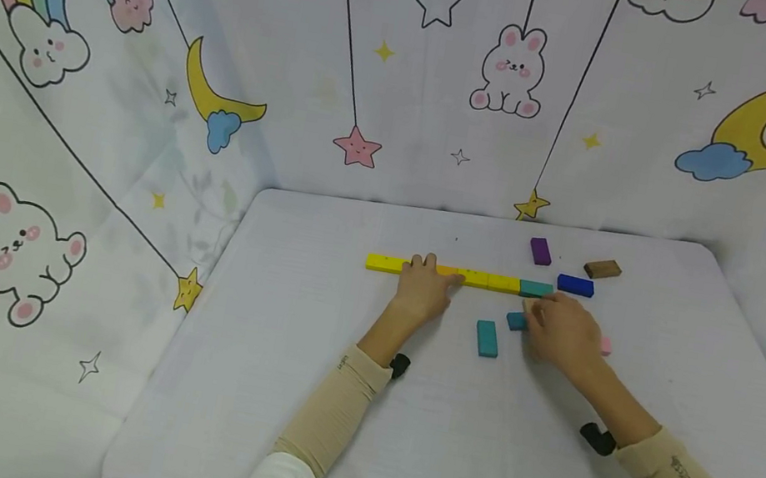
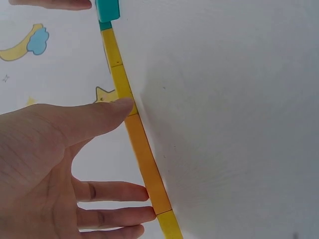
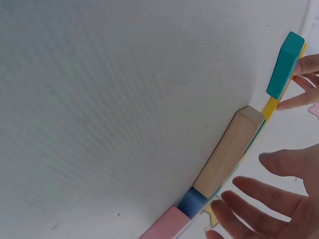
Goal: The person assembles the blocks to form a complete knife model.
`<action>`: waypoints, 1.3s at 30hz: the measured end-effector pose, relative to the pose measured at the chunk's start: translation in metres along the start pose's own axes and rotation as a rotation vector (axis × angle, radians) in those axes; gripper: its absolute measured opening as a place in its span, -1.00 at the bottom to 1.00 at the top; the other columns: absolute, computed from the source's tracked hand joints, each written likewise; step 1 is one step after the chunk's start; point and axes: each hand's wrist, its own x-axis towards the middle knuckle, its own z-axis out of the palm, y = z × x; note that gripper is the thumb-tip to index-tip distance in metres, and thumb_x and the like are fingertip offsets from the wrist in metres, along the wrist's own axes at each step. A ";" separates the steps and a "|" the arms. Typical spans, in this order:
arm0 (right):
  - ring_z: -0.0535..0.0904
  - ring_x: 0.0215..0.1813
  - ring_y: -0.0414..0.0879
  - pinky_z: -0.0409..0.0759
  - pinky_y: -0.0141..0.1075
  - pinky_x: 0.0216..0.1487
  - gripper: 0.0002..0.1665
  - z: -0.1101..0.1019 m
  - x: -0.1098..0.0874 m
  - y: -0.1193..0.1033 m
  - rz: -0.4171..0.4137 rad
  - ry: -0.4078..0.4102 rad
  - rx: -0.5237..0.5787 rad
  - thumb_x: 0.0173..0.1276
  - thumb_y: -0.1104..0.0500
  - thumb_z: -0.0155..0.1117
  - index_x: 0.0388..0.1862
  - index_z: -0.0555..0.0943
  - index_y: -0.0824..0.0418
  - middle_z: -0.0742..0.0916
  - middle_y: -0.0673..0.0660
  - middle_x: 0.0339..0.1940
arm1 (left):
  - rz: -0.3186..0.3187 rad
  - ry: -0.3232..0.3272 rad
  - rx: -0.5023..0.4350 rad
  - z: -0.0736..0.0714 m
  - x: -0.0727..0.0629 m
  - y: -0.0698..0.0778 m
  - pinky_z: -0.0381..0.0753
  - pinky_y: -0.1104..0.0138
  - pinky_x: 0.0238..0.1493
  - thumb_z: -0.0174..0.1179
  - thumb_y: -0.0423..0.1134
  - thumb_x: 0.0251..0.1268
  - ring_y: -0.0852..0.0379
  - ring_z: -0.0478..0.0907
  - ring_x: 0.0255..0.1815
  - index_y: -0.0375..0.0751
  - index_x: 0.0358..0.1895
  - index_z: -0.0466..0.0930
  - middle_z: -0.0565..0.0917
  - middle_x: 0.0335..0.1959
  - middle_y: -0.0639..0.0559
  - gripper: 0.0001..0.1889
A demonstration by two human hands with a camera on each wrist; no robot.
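A straight row of yellow blocks (image 1: 386, 263) runs across the far table, with an orange block (image 2: 147, 162) among them and a teal block (image 1: 534, 289) at its right end. My left hand (image 1: 423, 290) rests at the row, thumb on a yellow block beside the orange one, its straight fingers touching the row near the orange block's other end. My right hand (image 1: 561, 328) hovers by the teal end with fingers apart. Beneath it lies a pale wooden block (image 3: 229, 152), partly hidden in the head view, near a blue block (image 1: 516, 321) and a pink block (image 1: 606, 346).
A loose teal block (image 1: 486, 338) lies nearer me. Beyond my right hand are a purple block (image 1: 541, 251), a brown block (image 1: 602, 268) and a dark blue block (image 1: 575, 286). Behind the white table (image 1: 267, 296) hangs a printed cloth (image 1: 293, 46).
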 end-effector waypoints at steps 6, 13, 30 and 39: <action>0.69 0.05 0.34 0.68 0.21 0.00 -0.62 0.001 -0.001 0.001 -0.006 -0.007 0.010 0.53 0.10 0.26 -0.08 0.74 0.44 0.74 0.43 0.03 | 0.004 0.006 -0.004 0.000 -0.001 -0.003 0.53 -0.01 0.31 0.21 0.09 0.53 -0.16 0.49 0.22 0.50 0.50 0.42 0.49 0.32 -0.16 -0.48; 0.68 0.08 0.34 0.66 0.22 0.07 -0.61 0.003 -0.002 0.001 -0.017 -0.019 0.020 0.47 0.14 0.33 0.02 0.72 0.47 0.74 0.45 0.05 | 0.004 0.016 -0.024 0.000 -0.002 -0.007 0.58 0.04 0.23 0.22 0.09 0.52 -0.11 0.51 0.15 0.44 0.46 0.49 0.53 0.26 -0.11 -0.51; 0.62 0.17 0.42 0.58 0.27 0.18 -0.57 0.007 -0.001 -0.005 -0.033 0.000 0.038 0.47 0.15 0.33 0.10 0.70 0.50 0.74 0.44 0.10 | 0.002 0.029 -0.059 -0.004 -0.004 -0.015 0.65 0.12 0.08 0.23 0.11 0.51 -0.01 0.56 0.08 0.26 0.43 0.54 0.57 0.21 -0.02 -0.52; 0.60 0.20 0.37 0.47 0.26 0.30 -0.65 0.009 0.000 -0.008 -0.136 0.021 0.003 0.48 0.13 0.37 0.06 0.76 0.37 0.76 0.38 0.10 | 0.004 0.026 -0.091 -0.008 -0.004 -0.021 0.66 0.15 0.05 0.22 0.12 0.52 0.04 0.59 0.10 0.19 0.41 0.57 0.62 0.21 0.03 -0.53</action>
